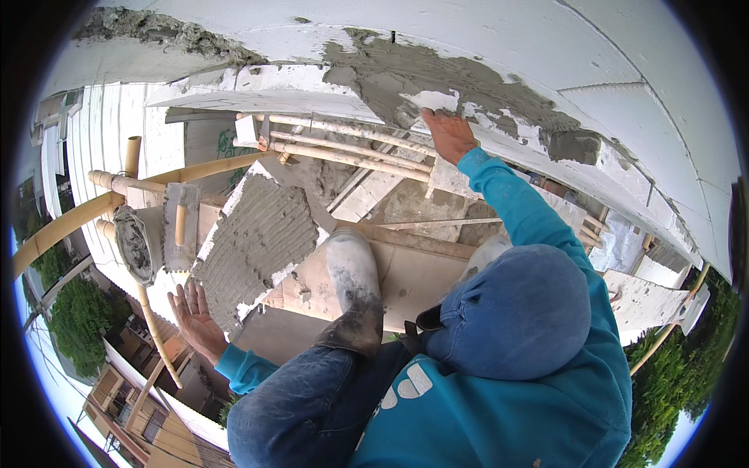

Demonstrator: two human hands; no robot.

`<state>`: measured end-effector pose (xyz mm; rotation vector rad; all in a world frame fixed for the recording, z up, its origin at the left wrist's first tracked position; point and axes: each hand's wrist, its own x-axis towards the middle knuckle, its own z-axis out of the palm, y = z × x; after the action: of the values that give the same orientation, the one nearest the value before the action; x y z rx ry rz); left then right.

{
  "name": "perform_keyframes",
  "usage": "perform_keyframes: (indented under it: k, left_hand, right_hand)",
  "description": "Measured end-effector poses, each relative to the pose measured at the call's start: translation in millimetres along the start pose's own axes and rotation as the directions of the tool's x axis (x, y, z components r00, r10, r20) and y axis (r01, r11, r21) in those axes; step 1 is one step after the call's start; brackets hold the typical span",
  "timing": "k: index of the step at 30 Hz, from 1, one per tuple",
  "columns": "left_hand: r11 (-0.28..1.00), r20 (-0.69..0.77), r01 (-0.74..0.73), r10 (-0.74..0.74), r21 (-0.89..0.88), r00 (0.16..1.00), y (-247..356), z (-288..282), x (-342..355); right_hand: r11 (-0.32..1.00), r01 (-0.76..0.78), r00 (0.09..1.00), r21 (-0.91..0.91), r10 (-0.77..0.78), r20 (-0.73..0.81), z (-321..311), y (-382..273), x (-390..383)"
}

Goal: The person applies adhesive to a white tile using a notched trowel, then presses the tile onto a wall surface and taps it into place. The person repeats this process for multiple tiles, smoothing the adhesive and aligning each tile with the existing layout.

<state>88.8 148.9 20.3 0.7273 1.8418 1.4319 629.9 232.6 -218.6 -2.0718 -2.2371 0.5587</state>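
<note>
- The white panel with ridged grey mortar [253, 234] sits between the left hand [201, 326] and the bamboo poles [351, 160], on a slant. It could slide or tip, because I can't see what holds it up.
- The mortar on the panel looks soft. If the left hand bumped it, the neat lines could get squashed, and a lump could drop off.
- The patchy mortar on the wall [437, 74] is thick in some spots and thin in others. A thick bit could fall if it does not stick well.
- The dusty boot [351, 265] is by the wooden plank [409, 273], close to the panel. Grit or wet mix on the plank could make a foot slip, and a foot could knock the panel.
- The bucket of grey mix [154, 222] and the notched trowel [181, 226] are near the panel's left side. A swing of the left arm could knock them down.
- Left grip: the fingers are spread apart and the palm shows. It is right by the panel's low left corner, and I can't tell if it touches. It holds nothing that I can see.
- Right grip: the hand [450, 134] is up at the wall's low edge, by a bare white patch. Its fingertips are hard to see, so I can't tell if they are apart or pinching something.
</note>
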Motion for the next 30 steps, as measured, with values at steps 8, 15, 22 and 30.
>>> perform_keyframes:
  k: [8, 15, 22, 30]
  left_hand:
    - [0.999, 0.004, -0.047, 0.047, 0.021, 0.999, 0.8, -4.5, -5.3]
    - [0.999, 0.024, -0.024, 0.023, 0.044, 0.999, 0.0, 14.2, -8.5]
    - [0.997, 0.048, -0.051, 0.048, 0.062, 0.998, 8.9, 36.6, -10.0]
    - [0.993, 0.042, -0.058, 0.054, 0.100, 0.998, 9.2, 22.7, -12.3]
  right_hand:
    - [0.978, -0.166, 0.984, 0.125, 0.158, 0.078, -21.2, 41.7, -83.4]
    - [0.961, -0.271, 0.962, -0.055, 0.271, -0.002, 16.6, 101.8, -166.7]
    - [0.938, -0.343, 0.938, -0.036, 0.340, -0.071, -9.1, 100.3, -180.2]
    - [0.884, -0.406, 0.904, -0.231, 0.425, 0.038, 15.5, 134.1, -252.5]
